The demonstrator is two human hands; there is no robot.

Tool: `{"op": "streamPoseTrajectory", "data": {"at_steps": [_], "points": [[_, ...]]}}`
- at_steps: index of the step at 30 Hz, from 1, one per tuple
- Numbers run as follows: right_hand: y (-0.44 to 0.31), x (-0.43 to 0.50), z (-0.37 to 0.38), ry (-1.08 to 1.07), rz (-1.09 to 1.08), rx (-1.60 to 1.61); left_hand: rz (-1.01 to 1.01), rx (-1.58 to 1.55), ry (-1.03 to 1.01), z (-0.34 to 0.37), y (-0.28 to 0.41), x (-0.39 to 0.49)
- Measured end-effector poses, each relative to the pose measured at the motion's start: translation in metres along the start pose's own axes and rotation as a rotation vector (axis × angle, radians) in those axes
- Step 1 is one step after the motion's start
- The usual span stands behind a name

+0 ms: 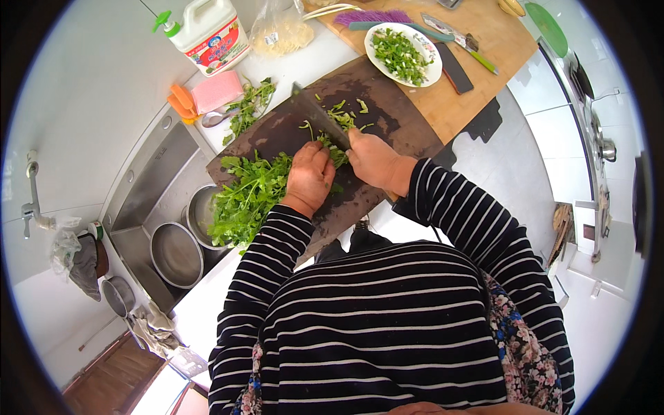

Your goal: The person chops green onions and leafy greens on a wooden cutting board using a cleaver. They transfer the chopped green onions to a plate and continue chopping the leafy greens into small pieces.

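Note:
My left hand [311, 174] presses a bunch of leafy green herbs [254, 189], perhaps cilantro or celery leaf, onto a dark wooden cutting board [404, 122]. The leaves spread to the left and hang over the board's edge. In my right hand [377, 160] is a cleaver [319, 115], gripped by the handle. Its broad blade stands across the stems, just beyond my left fingers. Short cut stem pieces [342, 116] lie on the far side of the blade. The cutting edge itself is hidden.
A plate of chopped greens [402, 54] sits at the board's far right corner. Left is a steel sink [150, 187] with metal pots [176, 254]. Behind stand a detergent jug [215, 39], a pink sponge [217, 92], a spoon [212, 119] and loose herb sprigs [251, 106]. A green-handled knife [459, 41] lies farther right.

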State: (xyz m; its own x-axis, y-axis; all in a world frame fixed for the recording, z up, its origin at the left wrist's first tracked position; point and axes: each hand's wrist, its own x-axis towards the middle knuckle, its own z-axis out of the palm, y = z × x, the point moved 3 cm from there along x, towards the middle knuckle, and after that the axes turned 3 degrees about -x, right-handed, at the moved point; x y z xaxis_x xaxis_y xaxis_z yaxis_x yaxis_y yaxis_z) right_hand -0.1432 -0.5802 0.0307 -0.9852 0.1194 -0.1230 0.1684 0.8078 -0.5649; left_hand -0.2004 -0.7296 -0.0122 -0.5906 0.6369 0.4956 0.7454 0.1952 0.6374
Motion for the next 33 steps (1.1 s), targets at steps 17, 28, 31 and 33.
{"op": "streamPoseTrajectory", "data": {"at_steps": [17, 28, 31, 33], "points": [[-0.016, -0.049, -0.015, -0.277, 0.064, -0.093, -0.041, -0.003, -0.062, 0.004, -0.007, -0.003], [-0.015, 0.014, 0.018, -0.108, -0.018, -0.045, -0.052, -0.033, -0.073, 0.003, -0.008, -0.004], [-0.013, 0.004, 0.010, 0.003, -0.046, -0.006, -0.030, 0.004, -0.032, -0.001, -0.005, -0.005], [-0.012, -0.001, -0.003, 0.055, -0.042, 0.008, -0.009, 0.022, 0.008, -0.003, -0.004, -0.005]]}}
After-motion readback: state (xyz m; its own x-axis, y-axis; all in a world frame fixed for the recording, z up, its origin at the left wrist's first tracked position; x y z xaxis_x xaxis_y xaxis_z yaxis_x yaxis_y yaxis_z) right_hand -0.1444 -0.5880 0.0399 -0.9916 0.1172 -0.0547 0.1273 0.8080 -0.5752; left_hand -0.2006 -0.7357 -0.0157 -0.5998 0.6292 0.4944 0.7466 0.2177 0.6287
